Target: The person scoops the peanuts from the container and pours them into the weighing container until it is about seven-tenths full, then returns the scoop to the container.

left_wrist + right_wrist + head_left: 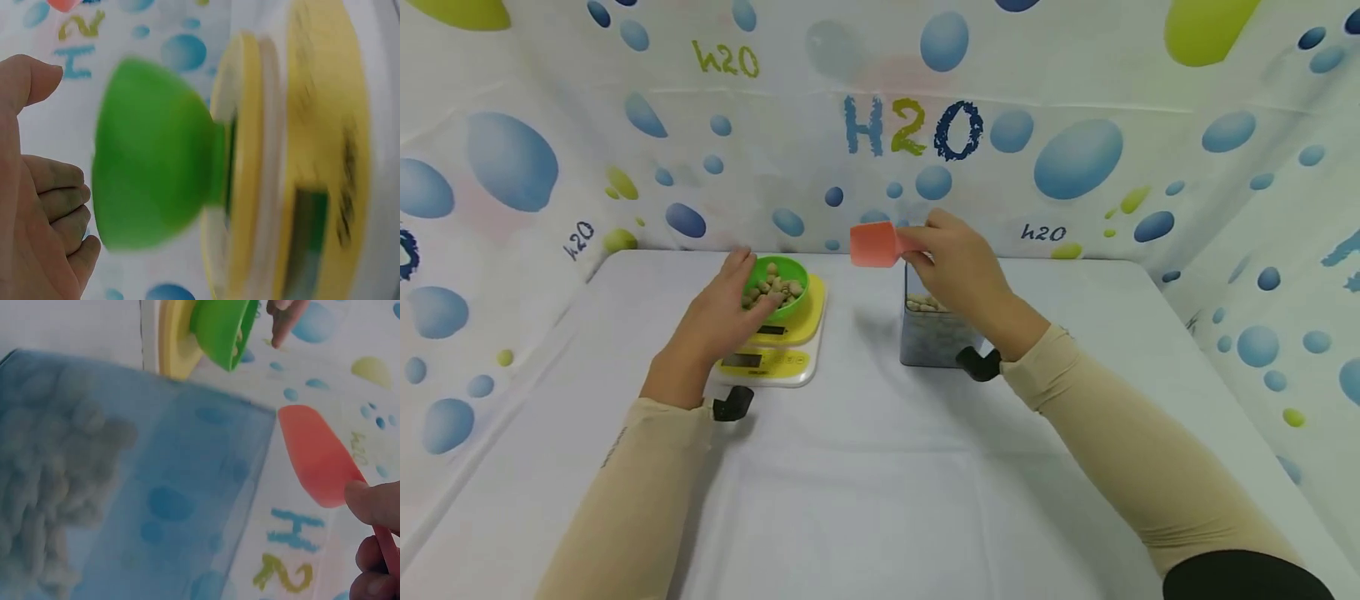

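Note:
A green bowl point(787, 271) holding several beige nuts point(772, 288), which look like peanuts in their shells, stands on a yellow and white kitchen scale point(808, 325). Around the bowl's left side is my left hand point(718, 304), its thumb and fingers spread; the left wrist view shows a gap between fingertips and bowl point(153, 156). My right hand point(962, 262) grips the handle of a coral-red scoop point(874, 244) above a see-through bluish box point(936, 343). More nuts fill the lower part of that box point(56, 481). Whether the scoop holds anything, I cannot tell.
A white cloth covers the table point(857, 500). Behind and at both sides hangs a white curtain point(805, 125) printed with blue and green drops. The box stands to the right of the scale, with a strip of cloth between them.

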Motion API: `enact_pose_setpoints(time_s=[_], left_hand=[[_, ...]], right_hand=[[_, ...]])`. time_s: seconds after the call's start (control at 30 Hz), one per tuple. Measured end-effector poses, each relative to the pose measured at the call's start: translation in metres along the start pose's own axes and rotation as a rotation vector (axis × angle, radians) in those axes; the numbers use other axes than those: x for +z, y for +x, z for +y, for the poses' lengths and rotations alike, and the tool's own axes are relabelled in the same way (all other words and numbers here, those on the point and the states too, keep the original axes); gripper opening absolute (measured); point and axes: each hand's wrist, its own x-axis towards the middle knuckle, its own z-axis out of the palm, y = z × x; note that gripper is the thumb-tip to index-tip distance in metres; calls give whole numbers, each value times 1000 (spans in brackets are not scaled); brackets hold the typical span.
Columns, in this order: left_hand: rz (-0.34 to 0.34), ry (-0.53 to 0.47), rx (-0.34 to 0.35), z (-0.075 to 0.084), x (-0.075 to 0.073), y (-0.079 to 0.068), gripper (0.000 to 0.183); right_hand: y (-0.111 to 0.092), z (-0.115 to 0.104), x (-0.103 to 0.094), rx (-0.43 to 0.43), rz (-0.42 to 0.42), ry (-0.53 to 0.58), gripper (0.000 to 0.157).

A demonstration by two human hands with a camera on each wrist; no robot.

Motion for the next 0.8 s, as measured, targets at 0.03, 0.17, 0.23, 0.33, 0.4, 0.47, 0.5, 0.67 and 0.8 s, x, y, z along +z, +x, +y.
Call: enact_pose_setpoints(time_s=[0.03, 0.17, 0.23, 0.33, 0.4, 0.47, 0.5, 0.67, 0.8], left_hand=[[2, -2, 18, 5, 1, 1, 86], [6, -10, 97, 29, 7, 6, 85], [-1, -5, 129, 42, 11, 9, 84], [-21, -13, 171, 63, 18, 13, 83], [-33, -18, 195, 76, 25, 15, 83], [-45, -31, 223, 88, 32, 18, 82], [-49, -37, 242, 93, 36, 20, 81], [-70, -32, 290, 115, 53, 26, 78], [-95, -39, 291, 128, 62, 31, 74]], right_hand=[[-4, 6, -4, 9, 1, 7, 30], [-21, 26, -21, 57, 1, 11, 33], [-29, 35, -27, 75, -1, -3, 33], [-41, 46, -35, 86, -2, -22, 33], [-47, 52, -39, 84, -6, -30, 33], [-52, 57, -41, 83, -18, -36, 32], [-54, 59, -42, 85, -30, -42, 31], [-57, 65, -45, 102, -188, -88, 28], [-53, 63, -45, 84, -342, -122, 26]])
